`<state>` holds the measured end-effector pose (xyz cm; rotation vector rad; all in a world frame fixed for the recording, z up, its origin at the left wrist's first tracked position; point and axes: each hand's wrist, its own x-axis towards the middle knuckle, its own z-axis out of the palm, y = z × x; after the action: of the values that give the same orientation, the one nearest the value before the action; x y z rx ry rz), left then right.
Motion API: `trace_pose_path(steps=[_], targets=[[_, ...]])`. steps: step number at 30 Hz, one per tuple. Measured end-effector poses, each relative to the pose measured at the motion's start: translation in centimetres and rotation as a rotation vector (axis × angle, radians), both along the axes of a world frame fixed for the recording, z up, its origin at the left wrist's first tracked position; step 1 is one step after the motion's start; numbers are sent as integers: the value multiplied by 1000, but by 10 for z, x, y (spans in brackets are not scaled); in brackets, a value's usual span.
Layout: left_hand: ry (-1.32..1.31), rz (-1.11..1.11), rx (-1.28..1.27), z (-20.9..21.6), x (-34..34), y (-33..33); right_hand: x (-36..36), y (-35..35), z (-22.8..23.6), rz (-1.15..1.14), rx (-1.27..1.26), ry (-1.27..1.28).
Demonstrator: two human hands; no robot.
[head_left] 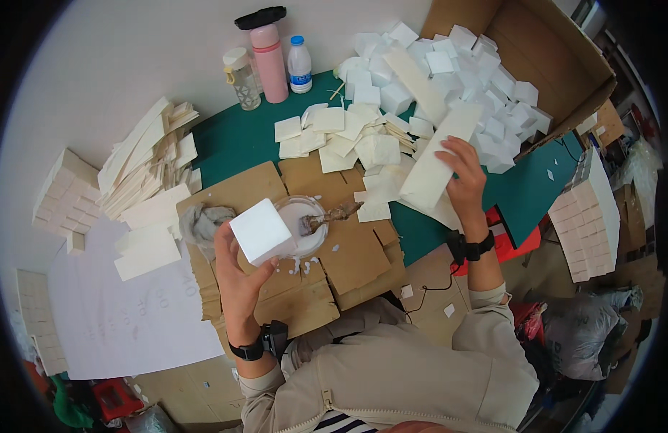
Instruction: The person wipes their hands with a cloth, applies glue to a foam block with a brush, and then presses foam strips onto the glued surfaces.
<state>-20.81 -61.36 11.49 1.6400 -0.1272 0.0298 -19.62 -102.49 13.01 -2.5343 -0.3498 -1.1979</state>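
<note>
Block (262, 232) in left fingers (223, 242), blue label (300, 80) on bottle (298, 55) beyond

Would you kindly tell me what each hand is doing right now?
Left hand: holding a white block.
Right hand: holding a long cream strip.

White block (262, 229) is held tilted between thumb and fingers of left grip (240, 278), bowl (324, 237) partly hidden behind. Brush (343, 211) is rested in bowl. Cream strip (434, 167) is held at its edge by right grip (465, 173). Cardboard (366, 268) is laid on green worktop (233, 148); white blocks (494, 130) are heaped near carton (565, 54).
</note>
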Motion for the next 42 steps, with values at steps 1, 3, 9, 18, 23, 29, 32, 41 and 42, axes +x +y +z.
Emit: trace_pose_path(steps=[1, 3, 9, 18, 23, 29, 32, 41, 42], targets=[[7, -4, -3, 0, 0, -1, -1, 1, -5, -6, 0, 6], [13, -3, -4, 1, -1, 1, -2, 6, -13, 0, 32, -22], [-10, 3, 17, 0, 0, 0, -2, 8, -19, 4, 66, -61], [-2, -6, 3, 1, 1, -3, -15, 21, -9, -119, -58, 33], [9, -12, -1, -2, 1, 0, -22, 7, -28, -255, -383, 203], [12, -10, -1, -3, 0, 0, -30, 21, -43, -158, -161, 567], [8, -8, 8, -4, -1, 0, -30, 29, -38, 25, -67, 570], [-9, -8, 16, -2, -3, -4, 16, 31, -56, 202, -43, 504], [-2, -2, 19, -1, -4, -3, 16, 30, -56, 208, -36, 528]])
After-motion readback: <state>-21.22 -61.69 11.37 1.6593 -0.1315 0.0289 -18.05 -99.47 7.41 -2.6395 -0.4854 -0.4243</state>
